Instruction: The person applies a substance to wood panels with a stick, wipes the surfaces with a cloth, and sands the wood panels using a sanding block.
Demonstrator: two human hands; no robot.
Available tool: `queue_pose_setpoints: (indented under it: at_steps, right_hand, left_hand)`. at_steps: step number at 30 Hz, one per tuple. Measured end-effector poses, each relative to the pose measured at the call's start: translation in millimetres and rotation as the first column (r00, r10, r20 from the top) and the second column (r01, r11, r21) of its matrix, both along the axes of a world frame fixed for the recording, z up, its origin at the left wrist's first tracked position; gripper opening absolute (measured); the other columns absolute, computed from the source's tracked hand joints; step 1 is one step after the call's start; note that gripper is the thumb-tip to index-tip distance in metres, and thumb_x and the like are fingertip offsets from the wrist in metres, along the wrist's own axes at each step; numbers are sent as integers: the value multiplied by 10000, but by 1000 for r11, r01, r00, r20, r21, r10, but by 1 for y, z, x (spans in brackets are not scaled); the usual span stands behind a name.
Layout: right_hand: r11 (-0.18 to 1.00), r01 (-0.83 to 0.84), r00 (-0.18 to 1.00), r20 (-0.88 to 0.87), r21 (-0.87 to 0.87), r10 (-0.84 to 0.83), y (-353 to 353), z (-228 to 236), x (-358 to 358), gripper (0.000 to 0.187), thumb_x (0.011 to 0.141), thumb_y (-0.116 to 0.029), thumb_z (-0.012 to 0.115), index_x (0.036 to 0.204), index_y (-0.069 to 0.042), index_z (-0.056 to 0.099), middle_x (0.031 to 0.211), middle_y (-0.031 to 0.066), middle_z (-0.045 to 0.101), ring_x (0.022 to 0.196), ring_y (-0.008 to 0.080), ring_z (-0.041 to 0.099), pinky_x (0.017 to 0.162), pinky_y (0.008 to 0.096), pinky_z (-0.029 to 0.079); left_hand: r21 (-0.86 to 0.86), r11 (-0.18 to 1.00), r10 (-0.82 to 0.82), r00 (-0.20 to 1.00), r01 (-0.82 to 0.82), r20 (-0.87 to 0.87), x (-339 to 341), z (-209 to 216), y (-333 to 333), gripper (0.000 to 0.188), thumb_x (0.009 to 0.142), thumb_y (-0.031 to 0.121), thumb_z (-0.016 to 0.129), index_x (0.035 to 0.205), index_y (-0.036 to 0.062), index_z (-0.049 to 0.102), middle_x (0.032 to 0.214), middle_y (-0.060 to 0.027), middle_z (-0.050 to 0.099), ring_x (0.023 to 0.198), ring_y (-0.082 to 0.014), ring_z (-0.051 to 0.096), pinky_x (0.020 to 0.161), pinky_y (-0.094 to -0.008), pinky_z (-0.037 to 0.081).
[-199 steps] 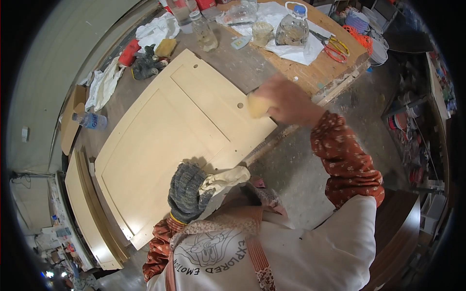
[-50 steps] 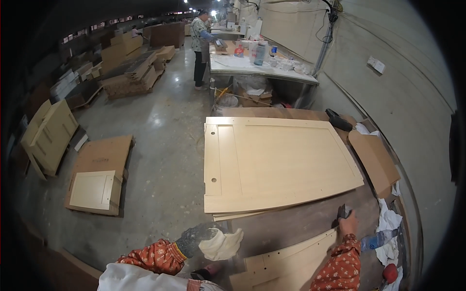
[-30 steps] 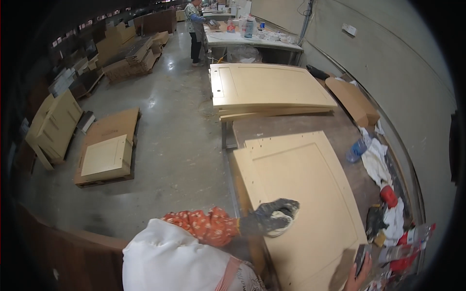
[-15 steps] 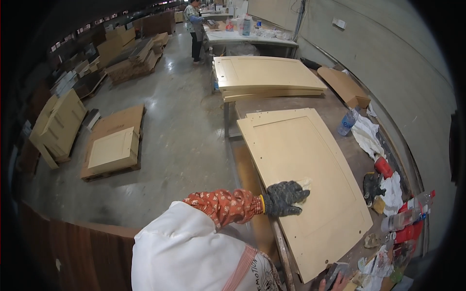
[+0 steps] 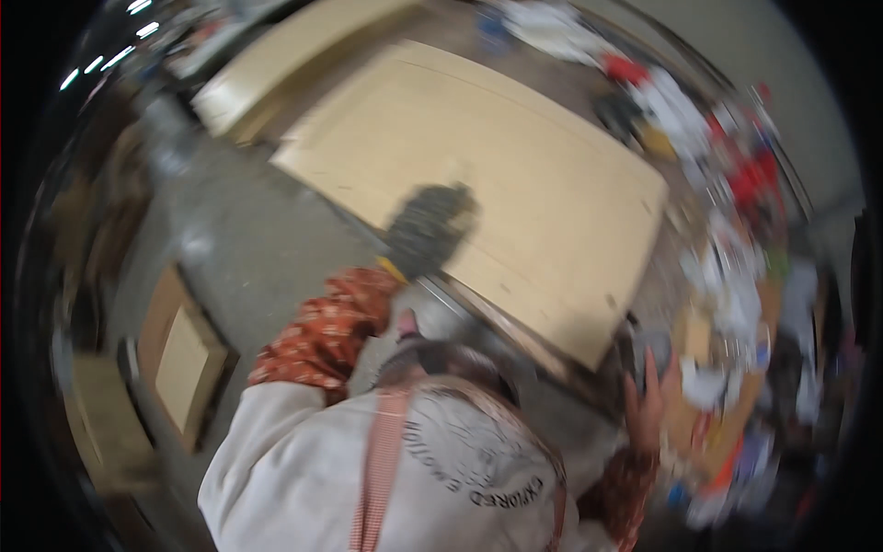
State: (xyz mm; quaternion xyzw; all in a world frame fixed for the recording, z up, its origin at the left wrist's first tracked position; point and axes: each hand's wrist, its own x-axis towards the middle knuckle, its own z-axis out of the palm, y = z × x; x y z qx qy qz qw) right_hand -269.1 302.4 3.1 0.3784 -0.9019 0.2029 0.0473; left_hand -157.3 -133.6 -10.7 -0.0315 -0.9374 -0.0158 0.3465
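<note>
My left hand [image 5: 428, 230], in a dark grey glove with a yellow cuff, lies over the near-left edge of a flat cream panel [image 5: 543, 193]. Its fingers are bent round a pale cloth [image 5: 471, 221], mostly hidden and blurred. At the panel's near right corner, my bare right hand [image 5: 647, 400] has its fingers against a small dark grey block [image 5: 642, 354]. The block's exact kind is too blurred to make out. A shallow recessed border runs round the panel, which lies flat on a brown workbench [image 5: 685, 216].
Cream panels [image 5: 294, 60] are stacked at the far left of the bench. Along its right side lie a dark glove [image 5: 618, 115], white paper or cloth [image 5: 676, 115], red items [image 5: 759, 184] and cardboard [image 5: 694, 414]. On the floor at left stands a pallet with a cream panel [image 5: 184, 368].
The view has swung down and to the right, bringing my right hand and the grey block more fully into sight. My left hand remains on the panel, nearer its left edge.
</note>
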Motion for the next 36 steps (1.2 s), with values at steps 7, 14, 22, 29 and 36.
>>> queue_pose_setpoints:
  at_steps: [7, 14, 22, 29, 36]
  right_hand:
    - [997, -81, 996, -33, -14, 80, 13, 15, 13, 588, 715, -55, 715, 1268, -150, 541, 1360, 249, 357, 1171, 435, 413, 969, 476, 362]
    - [990, -134, 986, -90, 39, 137, -12, 22, 10, 541, 753, -130, 688, 1272, -170, 541, 1353, 225, 348, 1170, 421, 396, 970, 494, 358]
    - [983, -170, 982, -68, 70, 175, -43, 13, -29, 521, 771, -169, 652, 1275, -230, 535, 1342, 212, 377, 1170, 413, 406, 963, 488, 352]
    - [924, -367, 910, -164, 106, 380, -57, 20, -35, 532, 742, -155, 657, 1254, -225, 532, 1310, 198, 407, 1124, 388, 447, 920, 472, 384]
    - [871, -478, 857, -159, 110, 490, -49, 22, -59, 555, 715, -175, 678, 1244, -249, 525, 1292, 190, 417, 1093, 374, 473, 861, 445, 423]
  left_hand:
    - [298, 944, 173, 982, -144, -74, 3, 1, 16, 338, 757, 123, 748, 1060, 38, 628, 960, -141, 639, 844, -266, 647, 746, -345, 527]
    - [325, 934, 167, 985, -148, -31, 8, 0, 13, 320, 786, 113, 720, 1080, 38, 621, 972, -143, 636, 879, -265, 640, 777, -344, 516]
    - [307, 941, 160, 987, -144, -29, 8, 2, 13, 316, 787, 97, 714, 1080, 31, 615, 982, -144, 636, 886, -268, 647, 782, -336, 519]
    - [292, 940, 178, 984, -178, 25, 10, 5, 16, 328, 778, 104, 722, 1081, 31, 618, 1008, -145, 632, 903, -270, 641, 790, -337, 516]
    - [301, 942, 158, 987, -149, -4, 13, -1, 14, 317, 784, 96, 710, 1079, 25, 617, 1007, -149, 633, 901, -270, 641, 789, -339, 514]
